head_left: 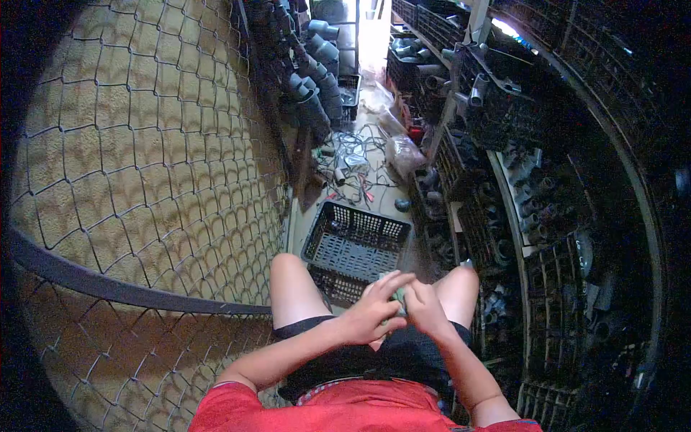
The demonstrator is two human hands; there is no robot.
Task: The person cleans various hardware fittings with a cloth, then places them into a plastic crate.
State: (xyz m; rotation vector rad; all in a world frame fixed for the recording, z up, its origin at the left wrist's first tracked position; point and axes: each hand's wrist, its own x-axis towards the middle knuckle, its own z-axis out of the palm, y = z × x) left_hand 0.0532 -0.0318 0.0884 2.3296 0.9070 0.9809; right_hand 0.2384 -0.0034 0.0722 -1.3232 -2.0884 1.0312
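Observation:
My left hand [373,314] and my right hand [426,308] meet above my lap. Between them is a small pale green thing [400,297], mostly covered by my fingers, so its kind cannot be made out. The left fingers curl around it from one side, while the right fingers close on it from the other. Just beyond my hands, a black plastic crate [314,234] with slotted walls stands on the floor between my knees. Small dark items seem to lie in it, too dim to name.
Chain-link fencing [155,144] with a metal rail [144,284] runs close along my left. Grey pipe fittings [317,86] are stacked ahead on the left. Shelves of crates [551,309] line the right. Tangled cords [353,155] and plastic bags [404,155] lie along the narrow aisle.

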